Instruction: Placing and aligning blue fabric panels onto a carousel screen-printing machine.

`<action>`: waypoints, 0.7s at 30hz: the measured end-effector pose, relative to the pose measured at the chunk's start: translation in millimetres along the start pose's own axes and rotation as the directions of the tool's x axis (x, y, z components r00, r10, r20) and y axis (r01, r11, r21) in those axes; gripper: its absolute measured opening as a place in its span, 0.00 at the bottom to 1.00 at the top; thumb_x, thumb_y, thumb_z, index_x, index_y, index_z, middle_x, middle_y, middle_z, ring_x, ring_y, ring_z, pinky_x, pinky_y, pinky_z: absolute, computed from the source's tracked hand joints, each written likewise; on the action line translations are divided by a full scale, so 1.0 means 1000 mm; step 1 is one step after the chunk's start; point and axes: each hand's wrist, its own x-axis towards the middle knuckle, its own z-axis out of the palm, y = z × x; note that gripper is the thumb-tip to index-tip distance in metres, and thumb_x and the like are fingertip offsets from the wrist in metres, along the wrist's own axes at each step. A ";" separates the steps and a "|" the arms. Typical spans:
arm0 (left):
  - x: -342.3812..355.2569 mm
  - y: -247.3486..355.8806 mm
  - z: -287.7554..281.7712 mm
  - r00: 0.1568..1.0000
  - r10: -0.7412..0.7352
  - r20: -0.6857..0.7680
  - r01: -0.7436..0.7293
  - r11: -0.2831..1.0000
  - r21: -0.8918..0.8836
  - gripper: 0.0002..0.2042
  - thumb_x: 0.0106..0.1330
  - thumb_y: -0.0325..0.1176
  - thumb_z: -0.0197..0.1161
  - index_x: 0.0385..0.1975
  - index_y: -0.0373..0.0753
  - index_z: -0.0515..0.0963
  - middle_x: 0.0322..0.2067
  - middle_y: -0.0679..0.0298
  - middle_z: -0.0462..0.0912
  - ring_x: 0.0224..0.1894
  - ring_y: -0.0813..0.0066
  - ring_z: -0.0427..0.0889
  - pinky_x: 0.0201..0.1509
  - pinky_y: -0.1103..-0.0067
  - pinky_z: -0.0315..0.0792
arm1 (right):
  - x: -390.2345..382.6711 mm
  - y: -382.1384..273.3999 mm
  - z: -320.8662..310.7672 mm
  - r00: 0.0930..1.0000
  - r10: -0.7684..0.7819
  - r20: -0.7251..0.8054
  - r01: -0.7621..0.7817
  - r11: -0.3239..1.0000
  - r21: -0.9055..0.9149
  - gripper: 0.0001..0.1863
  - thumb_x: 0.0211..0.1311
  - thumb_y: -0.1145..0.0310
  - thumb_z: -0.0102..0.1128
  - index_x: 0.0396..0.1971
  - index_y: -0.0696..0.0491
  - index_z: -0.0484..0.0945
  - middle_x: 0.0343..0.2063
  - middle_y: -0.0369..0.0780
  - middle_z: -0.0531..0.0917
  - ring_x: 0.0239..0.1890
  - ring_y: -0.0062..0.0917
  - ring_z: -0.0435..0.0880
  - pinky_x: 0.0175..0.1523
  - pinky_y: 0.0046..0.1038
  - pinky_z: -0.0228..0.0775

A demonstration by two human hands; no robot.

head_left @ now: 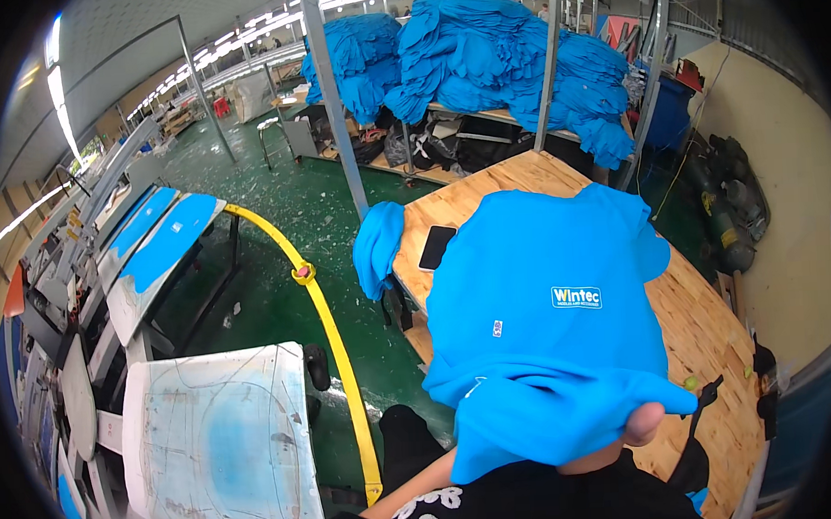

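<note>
A bright blue T-shirt (538, 300) with a white chest print lies spread over the wooden table (707, 349) in front of me. Its near end is lifted and bunched towards my body. My right hand (643, 424) is closed on the bunched cloth at the near right, with fingertips showing past the fabric. From the lower edge my left forearm (412, 490) reaches under the raised cloth, which hides that hand and its fingers. A dark phone (436, 247) rests on the table just left of the shirt.
Folded blue cloth (378, 247) hangs over the table's left edge. Tall stacks of blue garments (481, 57) fill a shelf behind. To the left stand a stained white printing board (220, 444), a curved yellow strip (331, 337) and a rack of boards. Metal posts (335, 105) rise beyond the table.
</note>
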 end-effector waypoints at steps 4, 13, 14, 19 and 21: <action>-0.007 0.034 -0.001 0.889 0.402 -0.221 -0.449 0.860 -0.242 0.34 0.67 0.58 0.37 0.64 0.38 0.50 0.60 0.55 0.60 0.62 0.63 0.60 0.64 0.68 0.56 | 0.014 0.008 0.009 0.999 0.015 0.045 -0.008 0.989 -0.150 0.16 0.55 0.56 0.60 0.32 0.55 0.77 0.26 0.38 0.80 0.31 0.26 0.79 0.36 0.29 0.70; -0.067 0.044 0.003 0.997 0.037 -0.071 -0.078 0.231 -0.970 0.26 0.62 0.37 0.58 0.56 0.34 0.59 0.32 0.64 0.70 0.26 0.80 0.66 0.27 0.85 0.61 | 0.042 0.037 0.036 0.942 0.254 0.220 -0.192 0.944 -0.268 0.16 0.60 0.57 0.56 0.22 0.54 0.76 0.17 0.36 0.76 0.22 0.23 0.75 0.27 0.25 0.65; -0.073 0.040 0.002 0.997 0.036 -0.065 -0.072 0.248 -0.966 0.24 0.62 0.37 0.57 0.55 0.33 0.60 0.30 0.66 0.68 0.26 0.81 0.66 0.26 0.86 0.61 | 0.041 0.041 0.035 0.910 0.315 0.268 -0.253 0.937 -0.242 0.17 0.60 0.56 0.56 0.20 0.54 0.75 0.16 0.36 0.74 0.20 0.23 0.74 0.27 0.25 0.63; -0.096 0.018 -0.013 1.000 -0.017 -0.011 -0.010 0.086 -0.996 0.18 0.63 0.34 0.56 0.49 0.33 0.64 0.22 0.70 0.62 0.24 0.84 0.64 0.24 0.88 0.58 | 0.031 0.057 0.038 0.834 0.471 0.289 -0.429 0.881 -0.198 0.18 0.59 0.56 0.58 0.17 0.54 0.71 0.14 0.35 0.70 0.19 0.21 0.70 0.26 0.25 0.61; -0.103 0.018 -0.023 0.998 -0.057 -0.004 0.003 0.127 -0.992 0.09 0.63 0.31 0.55 0.39 0.35 0.67 0.19 0.71 0.61 0.19 0.84 0.62 0.21 0.88 0.56 | 0.028 0.058 0.034 0.776 0.523 0.352 -0.455 0.851 -0.263 0.16 0.59 0.57 0.59 0.21 0.54 0.72 0.17 0.35 0.72 0.21 0.21 0.71 0.27 0.25 0.62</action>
